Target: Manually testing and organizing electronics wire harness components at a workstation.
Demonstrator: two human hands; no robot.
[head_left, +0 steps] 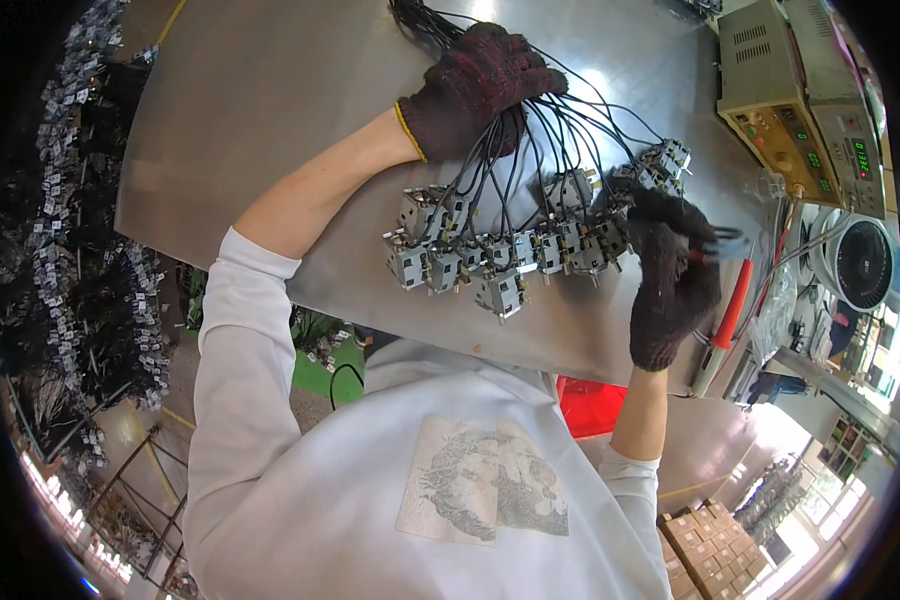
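So the desk (260, 110) is a big sheet of bare, greyish metal, shiny enough that the lights leave bright patches near the far side. Fisheye bends its edges a lot.

Left hand (475, 85) is in a dark knit glove with a yellow cuff, closed around a bundle of black wires (425, 25). The wires fan out below it to a cluster of small metal boxes (500, 290), sitting over the middle of the desk toward the person's side. Can't tell if every single one rests on the metal.

Right hand (670, 285), same kind of dark glove, is at the right end of the cluster with fingers curled. Something grey blurs beside it, so I can't tell if it's gripping anything. Just right of it there's a red probe (735, 300) with a pale end.

Far right corner has a beige instrument (760, 90) beside a second meter (850, 150), both with green digits lit, then a round fan (860, 262).

Rest of the room: dense rows of hanging wired parts (65, 200) on the left, something red (585, 408) under the near edge, stacked cardboard boxes (715, 540) and bright windows (835, 505) lower right.
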